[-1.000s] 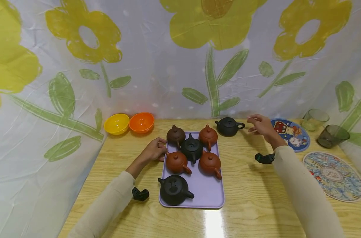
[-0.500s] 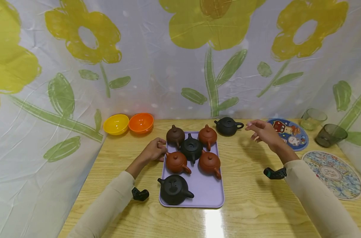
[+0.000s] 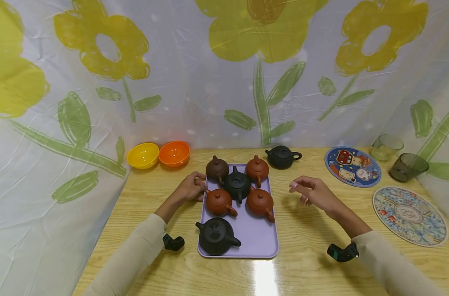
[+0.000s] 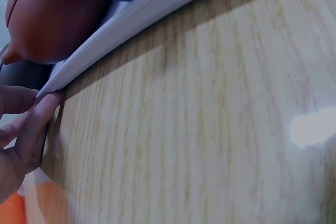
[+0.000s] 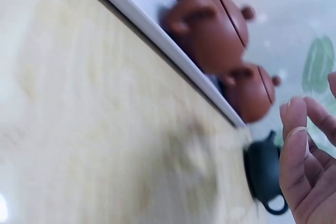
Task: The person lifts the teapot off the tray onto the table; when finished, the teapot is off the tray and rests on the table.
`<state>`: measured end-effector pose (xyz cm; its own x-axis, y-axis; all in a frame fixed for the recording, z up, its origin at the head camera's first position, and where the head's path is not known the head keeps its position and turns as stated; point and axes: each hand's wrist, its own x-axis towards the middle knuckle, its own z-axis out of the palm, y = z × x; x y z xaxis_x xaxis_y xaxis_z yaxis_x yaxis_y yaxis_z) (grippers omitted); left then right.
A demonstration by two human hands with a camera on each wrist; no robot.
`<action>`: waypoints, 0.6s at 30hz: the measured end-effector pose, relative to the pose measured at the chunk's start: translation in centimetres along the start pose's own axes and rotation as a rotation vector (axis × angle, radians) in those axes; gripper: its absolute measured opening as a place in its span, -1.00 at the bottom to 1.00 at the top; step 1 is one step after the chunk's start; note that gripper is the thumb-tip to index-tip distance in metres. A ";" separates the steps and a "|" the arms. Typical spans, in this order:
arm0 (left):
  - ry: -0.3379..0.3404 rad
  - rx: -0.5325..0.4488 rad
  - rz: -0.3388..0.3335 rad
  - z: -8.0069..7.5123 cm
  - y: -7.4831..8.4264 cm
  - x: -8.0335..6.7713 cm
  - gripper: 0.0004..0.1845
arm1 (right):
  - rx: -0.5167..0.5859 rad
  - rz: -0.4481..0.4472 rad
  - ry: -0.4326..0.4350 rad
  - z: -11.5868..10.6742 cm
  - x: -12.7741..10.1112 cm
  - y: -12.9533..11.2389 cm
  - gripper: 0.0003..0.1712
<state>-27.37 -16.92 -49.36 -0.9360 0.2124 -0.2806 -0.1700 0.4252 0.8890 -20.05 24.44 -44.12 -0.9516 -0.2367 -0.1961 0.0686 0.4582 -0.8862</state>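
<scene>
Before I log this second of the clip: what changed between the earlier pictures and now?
The right hand drew back from beside the black teapot at the table's far edge, coming nearer and leftward toward the purple tray; it holds nothing, fingers loose. The left hand stayed at the tray's left edge, fingers against its rim. The six teapots on the tray and the black teapot kept their places.

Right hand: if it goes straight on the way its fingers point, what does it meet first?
Likely the lavender plastic tray, at its right edge: the right hand points left toward it, with the reddish-brown clay teapot just beyond. Its height above the table is unclear.
</scene>
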 end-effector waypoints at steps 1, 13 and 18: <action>0.002 0.003 0.001 0.0 0.0 0.0 -0.58 | 0.006 0.003 -0.004 0.4 -0.3 0.0 -0.43; 0.015 0.017 -0.002 0.2 0.2 -0.2 -0.58 | 0.137 0.075 -0.053 4.4 -2.7 0.5 -0.52; 0.017 0.018 0.002 0.2 0.1 -0.2 -0.59 | 0.181 0.106 -0.091 5.5 -3.1 1.1 -0.51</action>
<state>-27.12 -16.75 -49.31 -0.9415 0.1986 -0.2721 -0.1624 0.4403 0.8831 -15.42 20.96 -46.77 -0.9059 -0.2749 -0.3221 0.2277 0.3251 -0.9178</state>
